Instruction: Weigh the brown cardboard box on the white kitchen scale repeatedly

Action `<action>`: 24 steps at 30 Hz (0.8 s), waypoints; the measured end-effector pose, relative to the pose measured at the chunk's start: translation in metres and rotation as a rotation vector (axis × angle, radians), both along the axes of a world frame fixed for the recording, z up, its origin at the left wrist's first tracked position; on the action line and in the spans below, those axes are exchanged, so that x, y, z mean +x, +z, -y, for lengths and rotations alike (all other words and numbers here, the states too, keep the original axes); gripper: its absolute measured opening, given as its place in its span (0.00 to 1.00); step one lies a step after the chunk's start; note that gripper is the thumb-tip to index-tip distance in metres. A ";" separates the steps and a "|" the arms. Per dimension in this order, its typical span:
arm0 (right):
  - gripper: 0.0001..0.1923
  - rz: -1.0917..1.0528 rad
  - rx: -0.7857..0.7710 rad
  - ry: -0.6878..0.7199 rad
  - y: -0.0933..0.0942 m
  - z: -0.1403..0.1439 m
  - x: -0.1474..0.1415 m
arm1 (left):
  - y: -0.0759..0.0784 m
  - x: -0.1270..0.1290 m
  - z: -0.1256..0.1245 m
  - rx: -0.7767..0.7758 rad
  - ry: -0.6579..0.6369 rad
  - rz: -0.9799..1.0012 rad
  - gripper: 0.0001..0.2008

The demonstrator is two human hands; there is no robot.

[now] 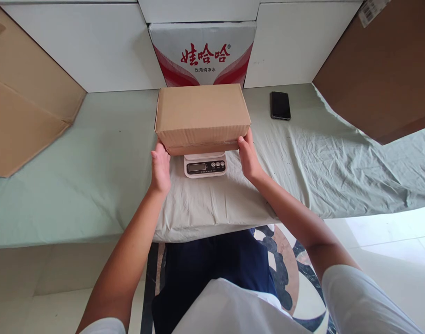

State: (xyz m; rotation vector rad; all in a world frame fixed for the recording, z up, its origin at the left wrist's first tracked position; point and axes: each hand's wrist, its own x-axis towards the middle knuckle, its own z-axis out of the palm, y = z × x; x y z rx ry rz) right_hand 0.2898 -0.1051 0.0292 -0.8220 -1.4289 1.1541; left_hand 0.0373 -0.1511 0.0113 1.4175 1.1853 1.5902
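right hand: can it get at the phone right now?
Probably yes: the phone lies forward and right of the right hand, with only green cloth visible between. That hand is on the cardboard box, though, so it would likely have to let go first.

A low, flat-topped bench draped in wrinkled pale green cloth carries the items. Directly on the cloth sits a compact white plastic scale with a black display panel, near the front edge. A black rectangular smartphone lies flat, toward the rear right.
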 end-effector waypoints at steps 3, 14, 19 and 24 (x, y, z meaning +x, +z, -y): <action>0.42 0.037 0.004 -0.010 -0.002 0.000 0.001 | 0.001 0.001 0.001 -0.018 0.004 -0.023 0.47; 0.39 0.005 0.008 0.011 -0.004 -0.002 0.002 | 0.002 0.002 0.004 -0.014 0.007 0.001 0.46; 0.43 0.035 0.000 -0.010 -0.003 -0.003 0.001 | 0.001 0.001 0.003 0.003 -0.006 0.022 0.45; 0.42 0.042 0.013 -0.013 -0.005 -0.004 0.002 | 0.001 0.001 0.003 0.001 -0.006 0.003 0.45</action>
